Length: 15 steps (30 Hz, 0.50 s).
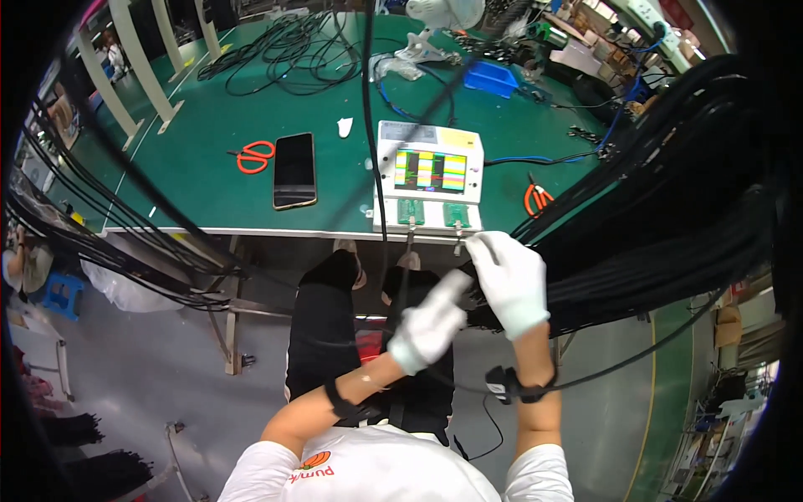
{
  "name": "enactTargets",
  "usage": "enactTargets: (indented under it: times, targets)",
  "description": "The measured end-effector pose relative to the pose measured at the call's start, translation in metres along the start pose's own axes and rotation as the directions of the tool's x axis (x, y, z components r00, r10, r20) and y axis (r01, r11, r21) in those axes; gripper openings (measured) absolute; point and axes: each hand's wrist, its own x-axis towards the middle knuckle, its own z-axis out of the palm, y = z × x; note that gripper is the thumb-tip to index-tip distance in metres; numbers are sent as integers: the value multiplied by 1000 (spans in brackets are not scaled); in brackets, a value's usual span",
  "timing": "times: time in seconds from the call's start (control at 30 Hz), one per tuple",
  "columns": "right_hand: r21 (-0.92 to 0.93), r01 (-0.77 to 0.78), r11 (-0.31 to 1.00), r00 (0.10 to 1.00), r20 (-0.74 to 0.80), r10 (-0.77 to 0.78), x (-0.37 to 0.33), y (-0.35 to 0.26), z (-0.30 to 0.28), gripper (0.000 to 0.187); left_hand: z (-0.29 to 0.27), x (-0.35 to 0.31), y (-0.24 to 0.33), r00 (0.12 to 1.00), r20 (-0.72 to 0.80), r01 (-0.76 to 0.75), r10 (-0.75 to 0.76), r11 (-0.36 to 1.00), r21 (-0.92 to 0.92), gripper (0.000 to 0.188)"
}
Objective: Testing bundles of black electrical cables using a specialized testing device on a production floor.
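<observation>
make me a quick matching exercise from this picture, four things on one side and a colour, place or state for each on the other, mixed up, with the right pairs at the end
Things
1. phone
2. device with a display
3. tray
4. right hand

Descriptions
A. blue, open at the top
B. gloved in white, close to the device's near edge
C. dark-faced, showing no picture
D. white-bodied, showing bright coloured blocks

Right pairs
1-C
2-D
3-A
4-B
</observation>
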Motion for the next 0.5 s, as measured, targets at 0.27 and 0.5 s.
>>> enactTargets:
  times: [0.27, 0.5]
  targets:
    - [-790, -138, 597, 639, -532, -556, 21, -120, -190, 29, -105, 54, -9, 689, 276, 512, -670, 180, -840, 42]
    - [-966, -83, 244, 579, -247, -778, 72, -106, -237, 34, -85, 49, 27, 719, 449, 678, -530, 392, -622, 52]
